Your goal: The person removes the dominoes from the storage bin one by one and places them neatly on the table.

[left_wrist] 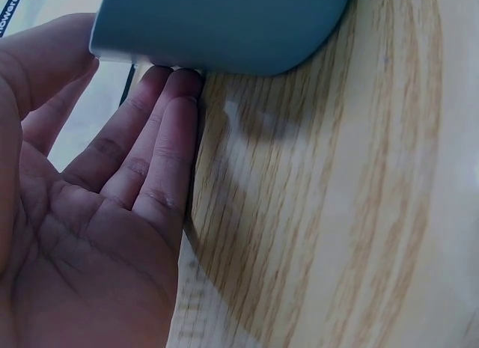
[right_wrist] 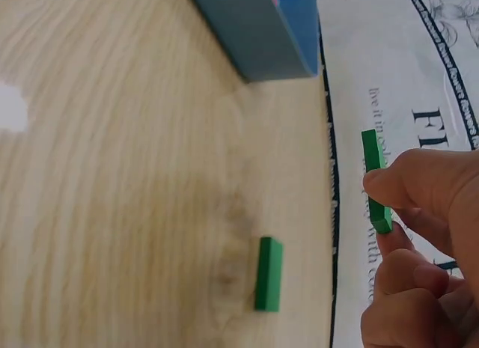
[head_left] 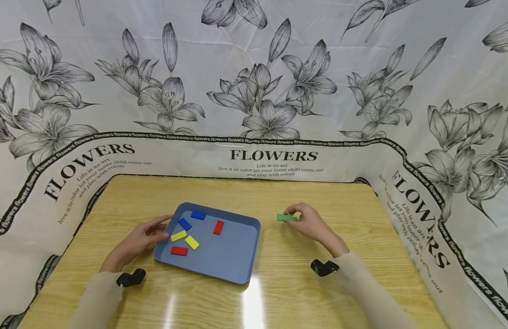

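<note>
My right hand pinches a green block, small and flat, between thumb and fingers, to the right of the tray. Lower in the right wrist view, a second green block lies on the wooden table. My left hand holds the left side of the blue-grey tray, thumb at the rim. In the left wrist view its fingers reach the outer wall, their tips partly hidden. Inside the tray are two blue blocks, two yellow blocks and two red blocks.
The light wooden table carries the tray left of centre. A white cloth with flower drawings and lettering stands round the table's back and sides. Each wrist wears a small black camera, close above the tabletop.
</note>
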`<state>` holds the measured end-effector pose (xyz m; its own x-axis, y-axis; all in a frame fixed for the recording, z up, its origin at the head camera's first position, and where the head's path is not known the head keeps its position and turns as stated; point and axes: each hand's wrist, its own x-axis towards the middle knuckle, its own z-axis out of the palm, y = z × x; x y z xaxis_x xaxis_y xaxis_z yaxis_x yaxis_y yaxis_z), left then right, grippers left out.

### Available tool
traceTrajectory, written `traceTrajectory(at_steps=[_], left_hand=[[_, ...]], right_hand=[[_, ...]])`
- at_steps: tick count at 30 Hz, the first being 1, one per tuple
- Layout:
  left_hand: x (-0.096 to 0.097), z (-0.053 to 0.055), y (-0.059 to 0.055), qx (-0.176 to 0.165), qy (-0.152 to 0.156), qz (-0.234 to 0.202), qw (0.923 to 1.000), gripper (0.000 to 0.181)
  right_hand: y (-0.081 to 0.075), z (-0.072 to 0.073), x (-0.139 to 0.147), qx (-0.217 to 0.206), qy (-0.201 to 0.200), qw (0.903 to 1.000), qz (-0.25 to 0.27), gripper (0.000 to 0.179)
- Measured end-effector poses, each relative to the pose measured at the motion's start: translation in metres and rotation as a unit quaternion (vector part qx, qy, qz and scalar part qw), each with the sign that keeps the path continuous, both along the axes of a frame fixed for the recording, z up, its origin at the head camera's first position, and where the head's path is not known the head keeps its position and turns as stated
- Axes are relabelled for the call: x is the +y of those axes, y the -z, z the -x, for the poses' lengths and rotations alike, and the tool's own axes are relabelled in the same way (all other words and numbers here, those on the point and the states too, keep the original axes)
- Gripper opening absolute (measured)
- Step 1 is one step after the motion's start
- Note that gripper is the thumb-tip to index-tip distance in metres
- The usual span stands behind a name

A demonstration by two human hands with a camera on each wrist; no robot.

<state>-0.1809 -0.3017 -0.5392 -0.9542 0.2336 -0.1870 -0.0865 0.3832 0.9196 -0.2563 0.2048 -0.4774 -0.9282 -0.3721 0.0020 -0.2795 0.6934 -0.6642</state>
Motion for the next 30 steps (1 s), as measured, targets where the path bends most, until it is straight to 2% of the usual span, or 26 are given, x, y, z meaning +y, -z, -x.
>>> traceTrajectory(at_steps=[8, 16, 30], left_hand=[[0.000, 0.000, 0.000, -0.003, -0.003, 0.004, 1.0000, 0.064], [0.000, 0.001, 0.000, 0.000, -0.004, 0.002, 1.0000, 0.063], [-0.001, 0.002, 0.000, -0.002, -0.004, 0.007, 1.0000, 0.063]], right_hand=[[0.021, -0.003, 0.022, -0.014, 0.017, 0.9998, 0.005, 0.022], [0.040, -0.005, 0.030, -0.011, 0.030, 0.9995, 0.000, 0.020], [0.057, -0.009, 0.034, -0.010, 0.028, 0.9995, -0.009, 0.020]])
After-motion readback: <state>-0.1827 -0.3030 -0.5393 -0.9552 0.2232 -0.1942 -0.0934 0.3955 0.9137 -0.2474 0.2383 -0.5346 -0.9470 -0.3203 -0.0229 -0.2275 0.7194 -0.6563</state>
